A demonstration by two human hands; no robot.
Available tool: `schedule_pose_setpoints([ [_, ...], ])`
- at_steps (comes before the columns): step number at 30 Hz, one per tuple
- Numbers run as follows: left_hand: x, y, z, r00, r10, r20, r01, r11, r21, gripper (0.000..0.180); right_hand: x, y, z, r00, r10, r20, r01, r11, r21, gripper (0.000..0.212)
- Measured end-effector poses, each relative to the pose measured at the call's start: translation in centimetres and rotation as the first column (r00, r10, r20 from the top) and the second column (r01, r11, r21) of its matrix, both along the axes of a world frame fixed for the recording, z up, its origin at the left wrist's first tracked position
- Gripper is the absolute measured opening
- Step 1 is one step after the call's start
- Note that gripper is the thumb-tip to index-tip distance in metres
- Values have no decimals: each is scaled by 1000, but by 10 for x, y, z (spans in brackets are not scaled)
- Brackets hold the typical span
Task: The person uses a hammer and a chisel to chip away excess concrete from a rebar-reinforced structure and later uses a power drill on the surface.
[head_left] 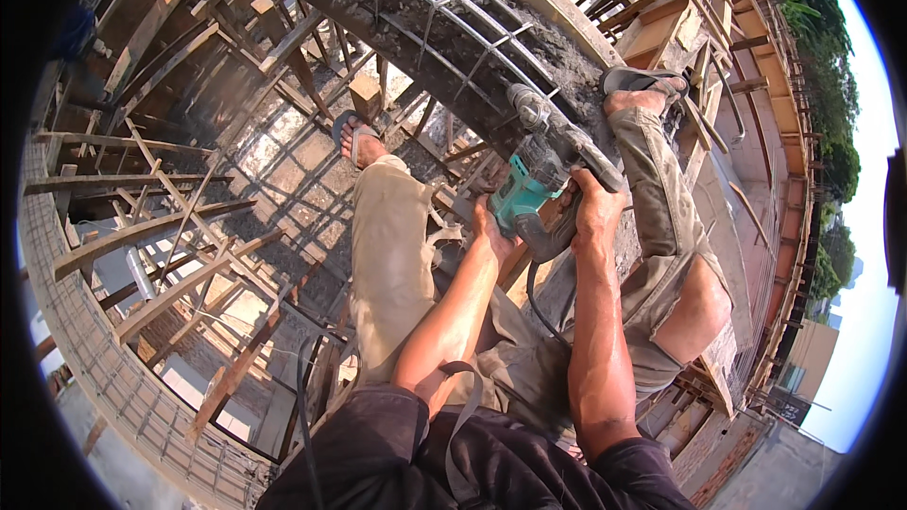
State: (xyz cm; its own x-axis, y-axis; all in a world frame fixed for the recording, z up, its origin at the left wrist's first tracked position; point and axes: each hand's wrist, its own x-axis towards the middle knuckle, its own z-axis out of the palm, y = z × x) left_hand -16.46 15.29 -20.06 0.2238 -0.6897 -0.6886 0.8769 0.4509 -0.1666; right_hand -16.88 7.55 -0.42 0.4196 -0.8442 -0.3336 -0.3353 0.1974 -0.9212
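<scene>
Head view: left hand and right hand grip teal hammer drill (nose pointing up-left).

Concrete beam w/ rebar cage, sandalled feet on it, timber formwork below

We can't see the tip of the teal power tool: its dark front end runs up against the concrete beam and the bit itself is lost there. The left hand covers the tool's near left side, and the right hand wraps the rear handle, so any trigger is hidden. The black cord drops behind the right forearm and we lose it against the trousers. Of the 2 sandals, the left one shows only partly under the foot. Far left, the timber props fade into the dark fisheye rim, and the person's shoulders are cut by the bottom edge.
</scene>
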Motion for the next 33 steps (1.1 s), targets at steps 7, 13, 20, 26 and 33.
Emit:
schedule_pose_setpoints([
  [7, 4, -3, 17, 1000, 30, 3, -30, 1000, -6, 55, 17, -6, 2, 998, 43, -42, -45, 998, -42, 10],
  [13, 11, 1, 31, 999, 46, -21, -45, 998, 37, 55, 41, 0, 7, 988, 111, -108, -120, 989, -84, 9],
  [20, 11, -3, 27, 990, 64, -126, -70, 996, -46, 60, 43, 16, -10, 957, 217, -191, -258, 941, -220, 14],
  [26, -61, 22, -63, 951, 310, 5, -285, 882, -376, 60, -17, 105, -32, 869, 281, -407, -419, 855, -305, 30],
  [33, -56, 40, -28, 995, 83, -51, -79, 994, 75, 52, -62, 112, -6, 975, 200, -100, -223, 913, -342, 15],
])
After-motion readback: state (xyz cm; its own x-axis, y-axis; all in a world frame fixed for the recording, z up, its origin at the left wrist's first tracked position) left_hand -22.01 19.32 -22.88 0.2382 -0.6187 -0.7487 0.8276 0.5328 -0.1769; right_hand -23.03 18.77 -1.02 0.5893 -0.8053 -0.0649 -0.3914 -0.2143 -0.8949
